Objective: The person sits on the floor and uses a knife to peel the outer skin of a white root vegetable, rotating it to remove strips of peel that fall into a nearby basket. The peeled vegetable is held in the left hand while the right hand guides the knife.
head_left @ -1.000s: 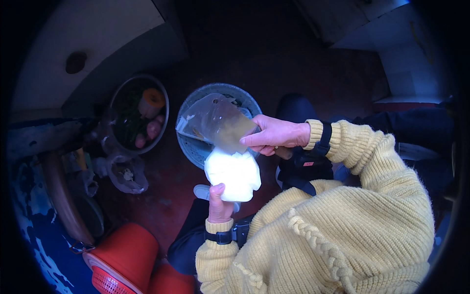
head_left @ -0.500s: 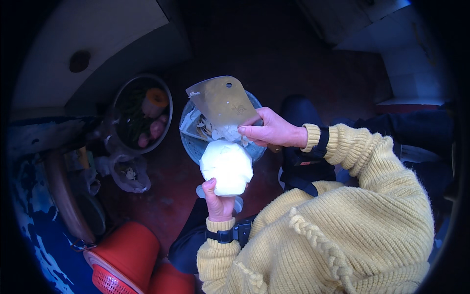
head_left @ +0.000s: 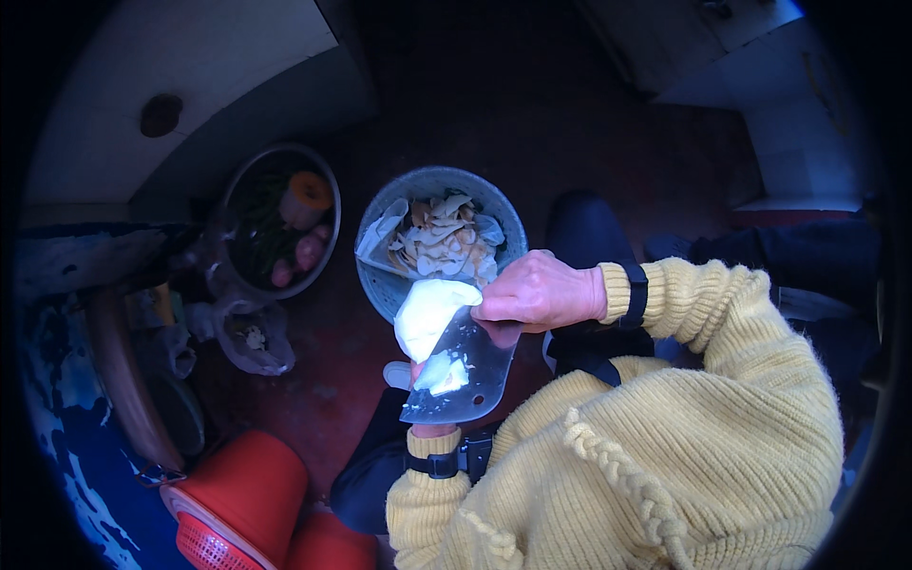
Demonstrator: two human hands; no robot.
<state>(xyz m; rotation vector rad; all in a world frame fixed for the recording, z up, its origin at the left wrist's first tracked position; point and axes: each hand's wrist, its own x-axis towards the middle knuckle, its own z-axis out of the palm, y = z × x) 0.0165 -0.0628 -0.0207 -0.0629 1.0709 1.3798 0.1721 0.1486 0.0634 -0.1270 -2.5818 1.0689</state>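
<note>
One white vegetable (head_left: 425, 318), one cleaver (head_left: 486, 359): both in hand

My right grip (head_left: 546, 290) is closed around the cleaver at its handle end; the handle itself is hidden. The blade slants down and left, broad face up, with white residue on it. It covers part of the vegetable; I cannot tell whether the edge is in the flesh.

My left grip (head_left: 418, 370), mostly concealed behind the blade, holds the vegetable from below. Its fingers cannot be inspected.

The vegetable sits at the near rim of a bucket (head_left: 378, 290), overlapping it in view. Pale peelings (head_left: 446, 237) are heaped inside. To the left stands a round bowl (head_left: 334, 204) containing greens (head_left: 256, 223) and a cut orange piece (head_left: 310, 193). Nearer me on the left: a red bucket (head_left: 256, 484).
</note>
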